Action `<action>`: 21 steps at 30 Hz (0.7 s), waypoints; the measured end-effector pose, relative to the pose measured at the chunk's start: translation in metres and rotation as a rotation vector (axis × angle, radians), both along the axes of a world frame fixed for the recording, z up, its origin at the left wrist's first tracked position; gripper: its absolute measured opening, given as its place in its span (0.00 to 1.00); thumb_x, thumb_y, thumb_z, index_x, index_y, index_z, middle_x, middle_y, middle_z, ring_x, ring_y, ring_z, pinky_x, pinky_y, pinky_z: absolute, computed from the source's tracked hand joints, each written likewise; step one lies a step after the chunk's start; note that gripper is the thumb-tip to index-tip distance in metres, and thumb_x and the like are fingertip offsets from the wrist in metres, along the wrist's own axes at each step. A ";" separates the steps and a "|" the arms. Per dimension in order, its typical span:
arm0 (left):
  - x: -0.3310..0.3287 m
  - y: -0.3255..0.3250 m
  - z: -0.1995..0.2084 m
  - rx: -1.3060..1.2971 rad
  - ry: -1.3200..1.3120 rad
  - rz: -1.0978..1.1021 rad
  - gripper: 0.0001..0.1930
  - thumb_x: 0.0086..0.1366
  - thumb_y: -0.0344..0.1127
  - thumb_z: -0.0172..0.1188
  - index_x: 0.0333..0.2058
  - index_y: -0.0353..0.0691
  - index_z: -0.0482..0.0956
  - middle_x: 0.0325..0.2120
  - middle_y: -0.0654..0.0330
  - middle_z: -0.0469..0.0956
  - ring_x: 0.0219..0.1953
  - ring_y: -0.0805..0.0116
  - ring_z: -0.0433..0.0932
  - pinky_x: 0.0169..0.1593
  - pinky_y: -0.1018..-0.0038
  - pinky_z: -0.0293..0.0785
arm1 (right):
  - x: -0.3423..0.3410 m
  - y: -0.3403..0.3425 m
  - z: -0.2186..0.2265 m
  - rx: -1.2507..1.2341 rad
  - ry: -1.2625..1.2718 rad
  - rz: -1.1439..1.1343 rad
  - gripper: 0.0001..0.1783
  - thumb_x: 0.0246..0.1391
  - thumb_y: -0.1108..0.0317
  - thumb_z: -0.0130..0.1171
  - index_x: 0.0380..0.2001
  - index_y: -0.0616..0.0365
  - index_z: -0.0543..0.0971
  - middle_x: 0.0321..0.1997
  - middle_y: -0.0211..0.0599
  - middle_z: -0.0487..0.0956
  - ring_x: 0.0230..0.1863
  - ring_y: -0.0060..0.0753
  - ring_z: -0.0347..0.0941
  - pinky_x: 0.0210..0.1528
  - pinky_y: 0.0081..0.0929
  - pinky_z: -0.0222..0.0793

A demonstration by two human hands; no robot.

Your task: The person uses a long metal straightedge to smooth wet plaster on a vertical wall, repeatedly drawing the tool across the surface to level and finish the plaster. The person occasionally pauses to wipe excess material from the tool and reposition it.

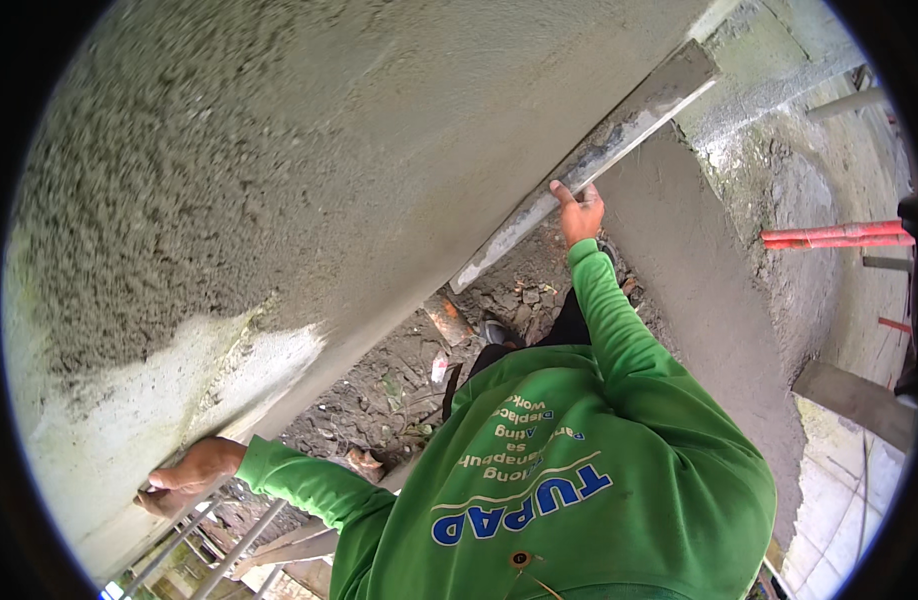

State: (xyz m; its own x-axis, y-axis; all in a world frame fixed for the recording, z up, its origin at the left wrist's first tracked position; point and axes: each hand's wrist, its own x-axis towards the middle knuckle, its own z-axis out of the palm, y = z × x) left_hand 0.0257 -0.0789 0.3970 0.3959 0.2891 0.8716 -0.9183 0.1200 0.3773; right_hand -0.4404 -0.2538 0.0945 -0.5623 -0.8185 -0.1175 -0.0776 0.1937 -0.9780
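My right hand (pixel 582 215) grips the lower side of a long, mortar-smeared straightedge (pixel 644 118), its thumb on the upper face. The straightedge lies slantwise along the edge of a wet, grey plastered wall (pixel 409 130). That plaster is rough at the left and smoother near the straightedge. At the lower left, my left hand (pixel 191 474) has its fingers bent over the edge of a pale, unplastered strip (pixel 169 400) of the wall. Both my arms are in green sleeves.
Below lies rubble-strewn soil (pixel 379 400) with a broken brick piece (pixel 447 318). Metal bars (pixel 241 548) stand at lower left. On the right are another smooth mortar surface (pixel 689 250), red poles (pixel 837 236) jutting inward, and a grey plank (pixel 854 402).
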 end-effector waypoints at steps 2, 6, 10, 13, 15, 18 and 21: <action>0.014 0.018 -0.021 0.118 0.048 0.274 0.25 0.62 0.47 0.56 0.50 0.37 0.61 0.45 0.49 0.63 0.47 0.56 0.66 0.52 0.56 0.65 | -0.008 0.000 0.028 -0.014 0.023 0.055 0.14 0.45 0.69 0.69 0.33 0.67 0.79 0.28 0.34 0.80 0.30 0.24 0.72 0.35 0.25 0.68; -0.030 0.022 -0.161 -0.030 0.859 0.257 0.21 0.68 0.41 0.50 0.51 0.30 0.61 0.48 0.45 0.66 0.51 0.54 0.68 0.59 0.53 0.67 | -0.041 0.002 0.038 0.006 0.029 0.165 0.17 0.44 0.67 0.68 0.33 0.71 0.79 0.32 0.40 0.82 0.32 0.29 0.74 0.39 0.28 0.70; -0.185 0.013 -0.406 0.741 1.924 -0.338 0.29 0.66 0.49 0.54 0.56 0.30 0.62 0.59 0.42 0.65 0.60 0.51 0.65 0.60 0.58 0.63 | -0.049 0.003 0.029 0.065 0.086 0.195 0.17 0.43 0.67 0.67 0.31 0.72 0.80 0.35 0.44 0.82 0.35 0.33 0.75 0.42 0.31 0.69; -0.329 -0.034 -0.483 1.227 2.180 -0.984 0.37 0.61 0.67 0.52 0.56 0.42 0.64 0.42 0.52 0.72 0.45 0.57 0.72 0.48 0.60 0.71 | -0.058 -0.006 0.016 0.022 0.091 0.257 0.15 0.43 0.68 0.66 0.30 0.72 0.80 0.35 0.44 0.82 0.38 0.33 0.74 0.44 0.31 0.69; -0.403 -0.082 -0.469 0.898 2.512 -1.116 0.35 0.62 0.67 0.51 0.55 0.45 0.65 0.51 0.44 0.70 0.56 0.45 0.69 0.57 0.49 0.69 | -0.084 -0.016 0.004 0.165 -0.042 0.361 0.34 0.44 0.64 0.68 0.52 0.65 0.66 0.50 0.41 0.73 0.42 0.39 0.73 0.38 0.39 0.77; -0.456 -0.128 -0.493 0.030 2.680 -1.109 0.28 0.66 0.59 0.51 0.55 0.45 0.64 0.54 0.43 0.68 0.58 0.41 0.68 0.58 0.44 0.67 | -0.076 -0.021 0.048 0.235 -0.122 0.318 0.39 0.44 0.62 0.67 0.56 0.65 0.61 0.54 0.45 0.69 0.41 0.47 0.74 0.39 0.42 0.78; -0.486 -0.165 -0.548 -0.446 2.502 -0.935 0.18 0.70 0.46 0.49 0.52 0.41 0.66 0.50 0.47 0.72 0.52 0.43 0.73 0.56 0.43 0.69 | -0.091 -0.039 0.053 0.307 -0.103 0.418 0.40 0.46 0.61 0.66 0.58 0.65 0.59 0.55 0.49 0.69 0.40 0.51 0.75 0.38 0.44 0.79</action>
State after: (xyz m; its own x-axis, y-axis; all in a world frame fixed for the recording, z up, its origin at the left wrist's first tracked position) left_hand -0.4599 -0.2440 -0.1512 0.0518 -0.4340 -0.8994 0.9558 0.2827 -0.0813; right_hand -0.5310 -0.2931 0.1476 -0.1687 -0.8896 -0.4244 -0.1162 0.4455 -0.8877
